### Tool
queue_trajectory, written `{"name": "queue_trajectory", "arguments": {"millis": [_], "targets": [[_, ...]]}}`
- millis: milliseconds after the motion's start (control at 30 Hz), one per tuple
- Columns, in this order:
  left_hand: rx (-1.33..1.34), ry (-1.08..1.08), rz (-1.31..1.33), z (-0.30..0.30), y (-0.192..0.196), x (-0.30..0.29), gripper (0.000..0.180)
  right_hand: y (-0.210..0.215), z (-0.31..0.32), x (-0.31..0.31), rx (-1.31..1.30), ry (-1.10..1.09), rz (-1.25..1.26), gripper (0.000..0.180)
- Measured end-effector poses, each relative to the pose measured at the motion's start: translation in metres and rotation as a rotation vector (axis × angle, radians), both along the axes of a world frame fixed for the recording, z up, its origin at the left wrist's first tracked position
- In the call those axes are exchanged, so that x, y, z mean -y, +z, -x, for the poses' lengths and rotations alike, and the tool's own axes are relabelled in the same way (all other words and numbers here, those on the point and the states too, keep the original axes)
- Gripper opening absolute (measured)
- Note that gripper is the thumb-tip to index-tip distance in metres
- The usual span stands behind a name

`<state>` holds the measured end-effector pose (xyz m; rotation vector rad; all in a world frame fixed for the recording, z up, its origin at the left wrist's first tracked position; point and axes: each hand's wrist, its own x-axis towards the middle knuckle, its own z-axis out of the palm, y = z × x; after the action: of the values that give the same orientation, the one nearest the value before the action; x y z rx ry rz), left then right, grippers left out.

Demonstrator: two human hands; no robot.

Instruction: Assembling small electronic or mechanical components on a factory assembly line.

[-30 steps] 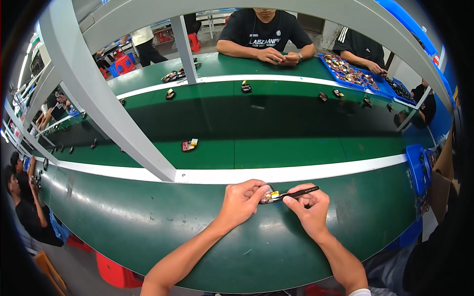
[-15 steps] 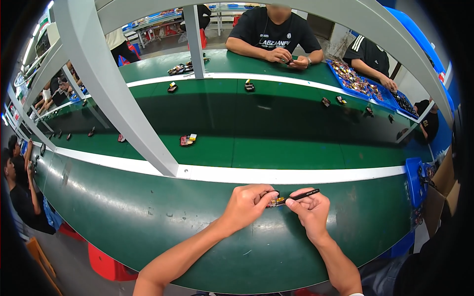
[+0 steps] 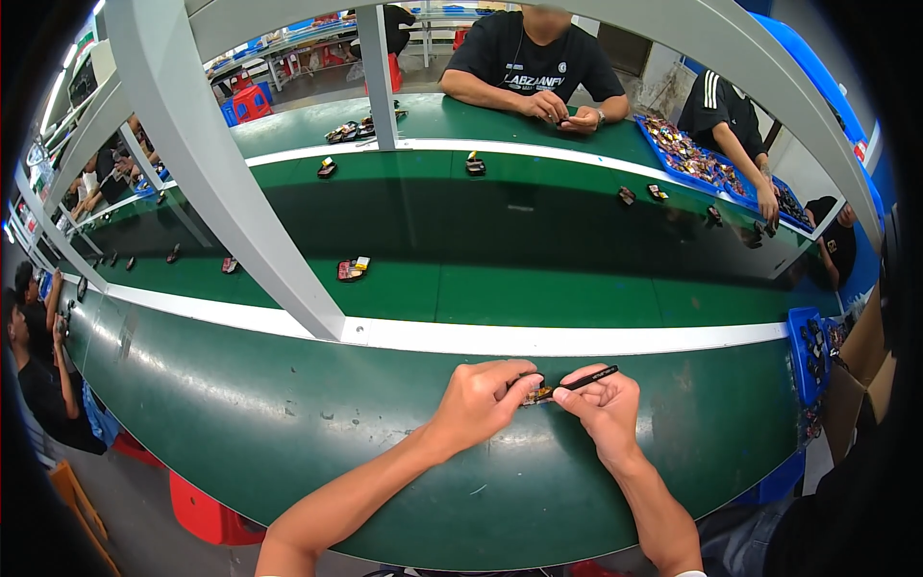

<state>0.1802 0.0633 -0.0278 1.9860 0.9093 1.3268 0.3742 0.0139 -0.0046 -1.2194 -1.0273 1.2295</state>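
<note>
left hand [image 3: 478, 402]: grip pinched on small part [image 3: 536, 393], just above near green counter [image 3: 288, 423] | right hand [image 3: 604, 409]: grip closed on black stick [image 3: 590, 377], its tip touching the part's right side | part lies between both hands, near edge of white strip [image 3: 577, 338] | loose part [image 3: 352, 269] on far belt [image 3: 538, 250], well apart

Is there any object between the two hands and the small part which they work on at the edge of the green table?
Nothing visible. The left hand already pinches the small dark and orange part, and the right hand brings a thin black stick-like tool to it. The green table surface around them is bare.
</note>
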Motion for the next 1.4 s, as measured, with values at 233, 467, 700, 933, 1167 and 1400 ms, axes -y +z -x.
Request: {"name": "queue_trajectory", "arguments": {"millis": [233, 467, 700, 933, 1167, 1400], "targets": [[0.131, -0.191, 0.653, 0.007, 0.017, -0.001, 0.02, -0.003, 0.001, 0.0, -0.052, -0.005, -0.041, 0.015], [0.215, -0.399, 0.769, 0.017, 0.012, -0.01, 0.03, -0.012, 0.0, 0.001, 0.014, -0.045, -0.215, 0.016], [0.245, -0.506, 0.825, 0.022, 0.011, -0.015, 0.031, -0.015, 0.01, 0.008, 0.241, -0.129, -0.425, 0.013], [0.242, -0.495, 0.799, 0.023, 0.011, -0.014, 0.03, -0.015, 0.008, 0.009, 0.33, -0.088, -0.43, 0.014], [0.207, -0.475, 0.81, 0.024, 0.014, -0.013, 0.029, -0.016, 0.01, 0.006, 0.323, -0.108, -0.485, 0.012], [0.22, -0.485, 0.825, 0.024, 0.014, -0.014, 0.029, -0.014, 0.011, 0.008, 0.388, -0.107, -0.504, 0.012]]}}
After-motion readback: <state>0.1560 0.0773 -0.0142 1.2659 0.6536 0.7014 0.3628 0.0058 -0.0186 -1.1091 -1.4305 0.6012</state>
